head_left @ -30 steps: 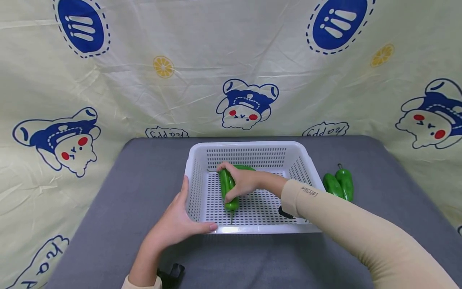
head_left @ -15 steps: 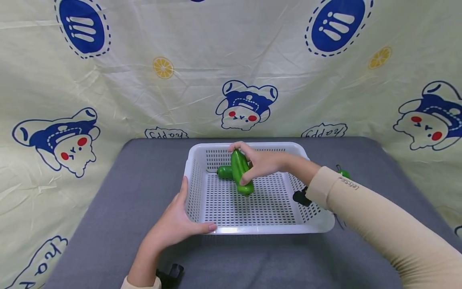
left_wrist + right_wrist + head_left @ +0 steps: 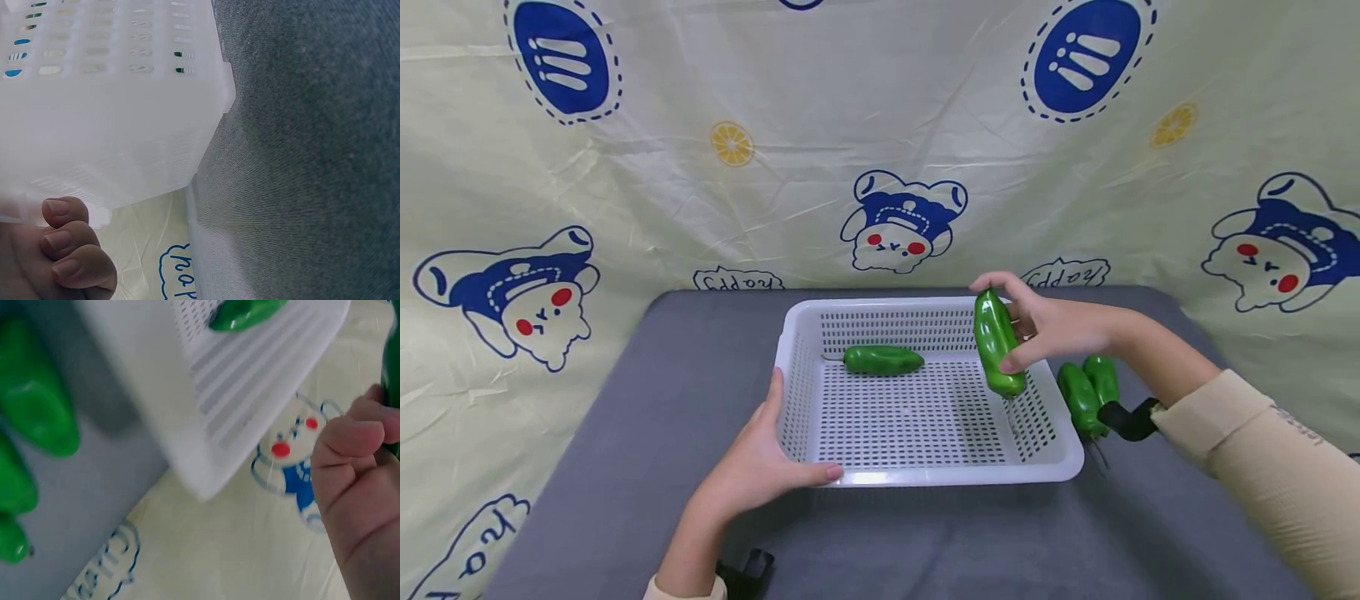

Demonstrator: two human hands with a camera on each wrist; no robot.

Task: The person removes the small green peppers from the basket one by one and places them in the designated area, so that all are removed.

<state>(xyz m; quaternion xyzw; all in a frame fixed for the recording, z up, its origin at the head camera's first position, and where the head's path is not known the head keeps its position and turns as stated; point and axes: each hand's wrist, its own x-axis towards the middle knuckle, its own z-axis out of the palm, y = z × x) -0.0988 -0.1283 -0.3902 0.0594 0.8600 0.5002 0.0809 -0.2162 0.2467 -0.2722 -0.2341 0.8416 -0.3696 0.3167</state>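
Note:
My right hand (image 3: 1048,329) grips a glossy green pepper (image 3: 996,342) upright above the right end of a white perforated plastic basket (image 3: 955,477). Its thumb presses the lower part and a finger crosses the top. A second green pepper (image 3: 883,361) lies sideways inside, near the basket's back left. My left hand (image 3: 760,462) holds the front left corner, thumb on the rim; the left wrist view shows curled fingers (image 3: 81,267) beneath that edge. In the right wrist view the held pepper (image 3: 392,369) is mostly cut off by the frame.
Outside the basket's right wall, green peppers (image 3: 1078,398) lie on the grey cloth-covered table (image 3: 700,367); three show in the right wrist view. A printed pale curtain (image 3: 805,217) hangs right behind the table.
My right hand has lifted the pepper from the basket floor and carried it right, to above the basket's right end. The sideways pepper is now uncovered. My left hand stays on the corner.

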